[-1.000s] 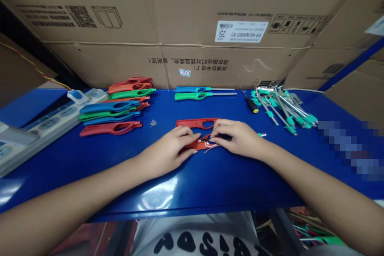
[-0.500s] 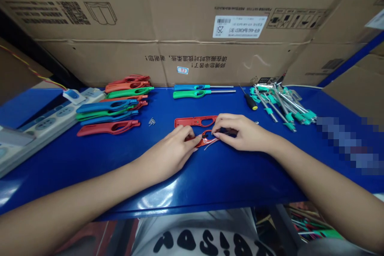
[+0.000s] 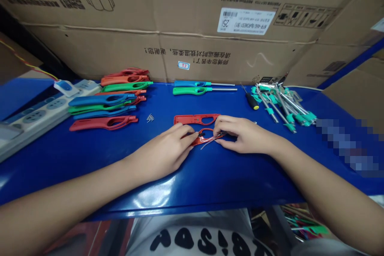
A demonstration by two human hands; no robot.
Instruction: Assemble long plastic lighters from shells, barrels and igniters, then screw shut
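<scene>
An orange-red lighter shell half [image 3: 207, 130] lies between my hands, with white wires and a dark trigger part in it. My left hand [image 3: 172, 148] grips the shell's left end, thumb and fingers closed around it and hiding most of that part. At the other end, my right hand [image 3: 240, 134] pinches the shell and the wires near its fingertips; the rest of that end is covered. A thin clear tube [image 3: 206, 145] sticks out below the wires. Just behind the hands, a second red shell half [image 3: 189, 119] rests on the table, its right tip near my right fingers.
Several coloured lighter shells [image 3: 103, 123] are stacked at left beside a power strip [image 3: 45, 114]. Small screws [image 3: 150, 117] lie near them. Two long-nosed lighters [image 3: 192, 91] lie at the back. A screwdriver [image 3: 251, 101] and a heap of metal tubes [image 3: 280, 106] are at right.
The view has shifted slightly. My right fingers have turned a little, and more of the shell's ring and the wires shows between my hands. Both hands keep their hold.
</scene>
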